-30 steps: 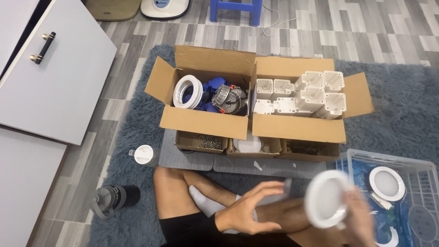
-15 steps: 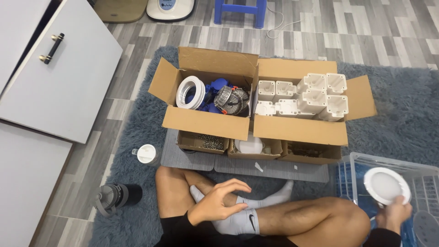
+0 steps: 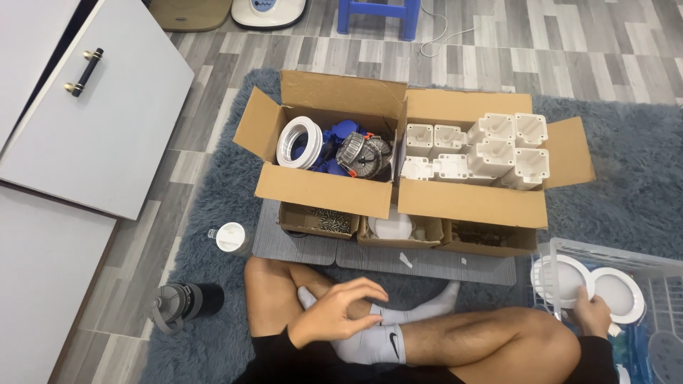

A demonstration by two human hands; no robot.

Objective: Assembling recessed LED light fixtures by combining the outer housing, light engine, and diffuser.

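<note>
The step in hand looks like setting a finished round white lamp (image 3: 562, 281) down into the clear crate (image 3: 605, 250), which sits right of the cardboard boxes (image 3: 405, 153). The lamp stands on edge just inside the crate's near-left corner, beside another lamp (image 3: 617, 294) lying flat. The right hand (image 3: 590, 313) closes round the lamp's lower rim; letting go cleanly calls for tipping it flat first. The left hand (image 3: 334, 313) hovers empty, fingers loosely spread, over the crossed legs near the boxes. The crate's right side is cut off, and its lower contents are hard to make out
</note>
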